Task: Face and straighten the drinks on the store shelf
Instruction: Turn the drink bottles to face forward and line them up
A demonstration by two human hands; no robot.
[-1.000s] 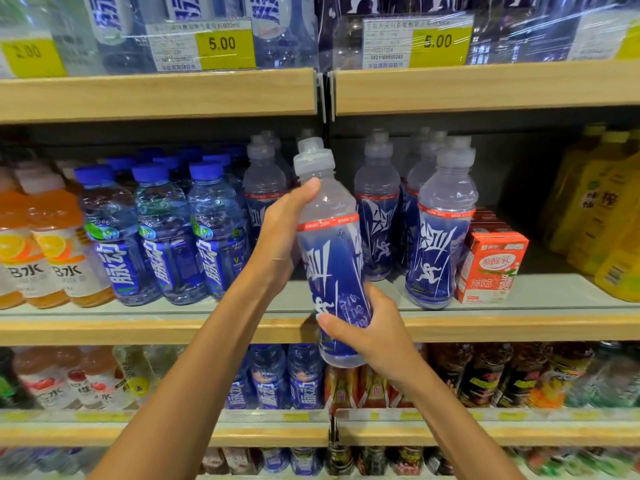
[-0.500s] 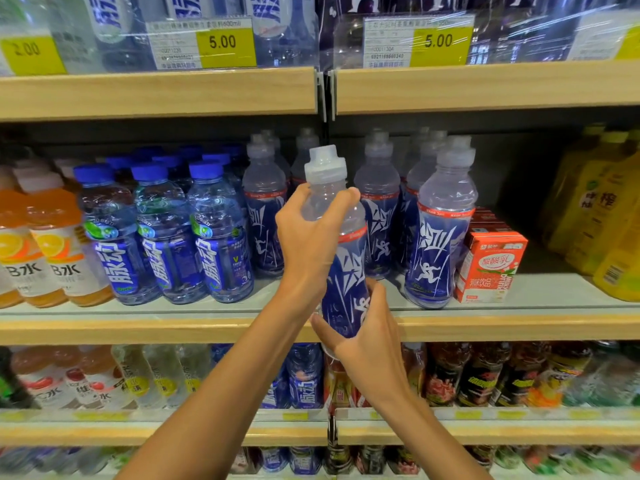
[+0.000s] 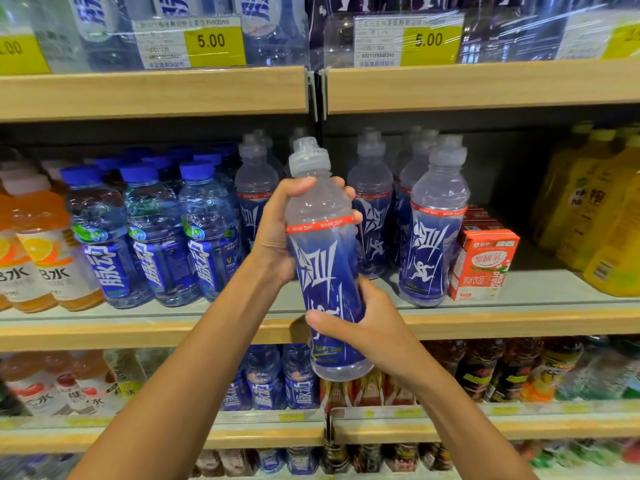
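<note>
I hold a clear sports bottle with a blue label and grey cap [image 3: 322, 258] in the air, in front of the middle shelf [image 3: 519, 322]. My left hand [image 3: 277, 233] grips its upper half, fingers wrapped round the back. My right hand [image 3: 367, 327] grips the lower half from the right, thumb across the label. The bottle is nearly upright with its label facing me. More bottles of the same kind [image 3: 433, 233] stand on the shelf behind and to the right, and one [image 3: 254, 199] behind my left hand.
Blue-capped bottles [image 3: 149, 237] fill the shelf to the left, orange drinks [image 3: 38, 258] at the far left. A red carton [image 3: 485, 265] stands right of the sports bottles, yellow bottles [image 3: 602, 209] at the far right. Shelves above and below hold more drinks.
The bottle has been turned so that its label faces me and has come lower and nearer. My left hand shifted from covering the front to gripping the upper left side.
</note>
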